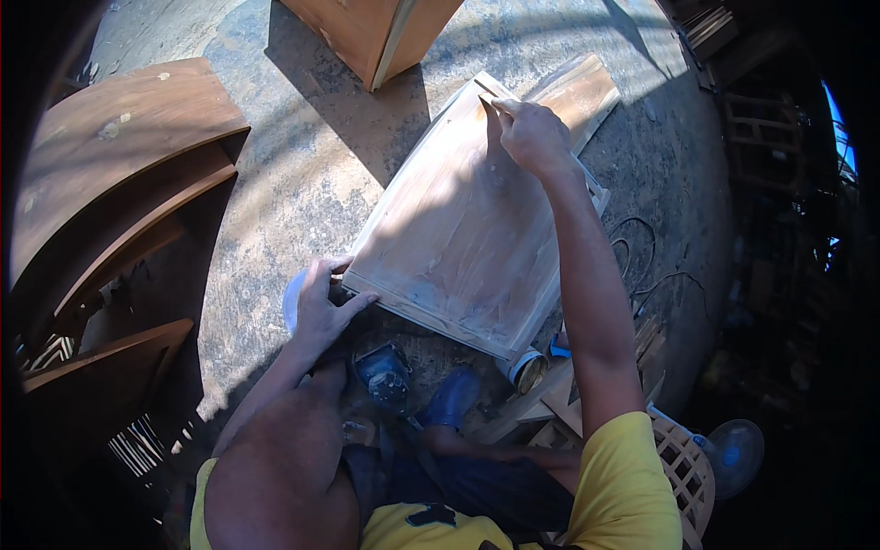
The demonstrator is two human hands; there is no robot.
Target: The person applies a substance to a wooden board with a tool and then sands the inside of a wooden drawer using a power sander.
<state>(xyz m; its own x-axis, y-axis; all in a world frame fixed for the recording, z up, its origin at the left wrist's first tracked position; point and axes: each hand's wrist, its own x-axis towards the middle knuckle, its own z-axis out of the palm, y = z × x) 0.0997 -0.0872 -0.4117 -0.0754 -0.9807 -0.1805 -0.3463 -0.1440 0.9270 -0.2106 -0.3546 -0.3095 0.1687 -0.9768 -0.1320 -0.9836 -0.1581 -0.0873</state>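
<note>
A pale wooden panel with a raised frame edge (431, 229) lies tilted across the middle, part in sun and part in shade. My left hand (323, 307) grips its near left corner, thumb on top and fingers curled around the edge. At the panel's far end is my right hand (533, 136), its fingers pinched together against the frame strip. A small thin piece shows at those fingertips, too small to name. Beside my left hand, a blue round thing (292, 301) shows partly from behind the corner.
A brown wooden cabinet piece with a curved edge (137, 119) stands at left. Another wooden piece (367, 37) is at the top, and a board (587, 92) lies beyond the panel. Near my legs are an open tin (529, 371), a blue container (385, 374) and a wooden lattice (683, 458).
</note>
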